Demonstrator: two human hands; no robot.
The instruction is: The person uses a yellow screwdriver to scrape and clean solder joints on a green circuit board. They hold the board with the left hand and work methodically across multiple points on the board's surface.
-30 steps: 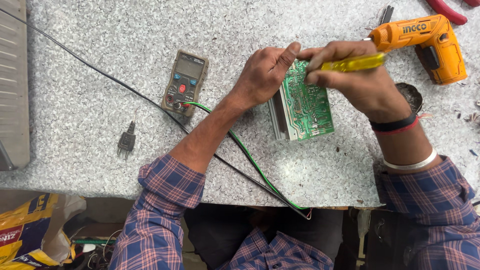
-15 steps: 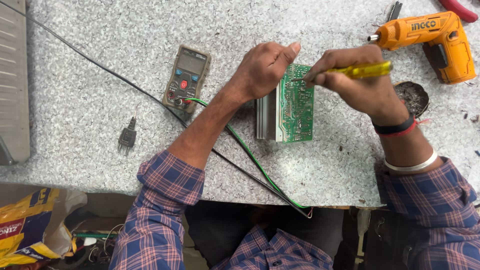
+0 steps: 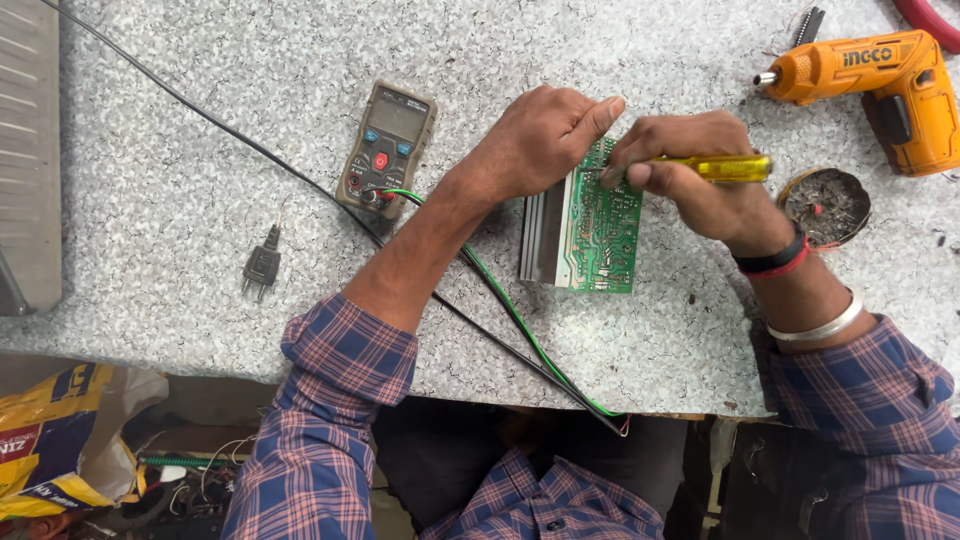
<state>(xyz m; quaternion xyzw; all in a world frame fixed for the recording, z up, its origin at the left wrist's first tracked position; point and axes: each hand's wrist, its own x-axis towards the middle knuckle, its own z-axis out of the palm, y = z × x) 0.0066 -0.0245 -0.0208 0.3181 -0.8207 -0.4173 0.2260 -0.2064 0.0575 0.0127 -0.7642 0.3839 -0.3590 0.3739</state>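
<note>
My left hand [image 3: 545, 135] is curled over the top edge of the green circuit board [image 3: 600, 235], its grip clamped there so the board stays put on the speckled bench [image 3: 170, 190], metal heat sink [image 3: 543, 238] to its left. My right hand [image 3: 700, 180] has its grip closed around a yellow-handled screwdriver [image 3: 725, 167], laid nearly flat so the tip reaches the board's upper edge. The multimeter [image 3: 388, 147] lies near, within glance.

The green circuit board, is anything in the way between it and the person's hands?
Nothing visible is. The left hand grips the top edge of the green circuit board directly. The right hand holds a yellow screwdriver whose tip end points at the board's top; the tip itself is hidden by the fingers.
</note>
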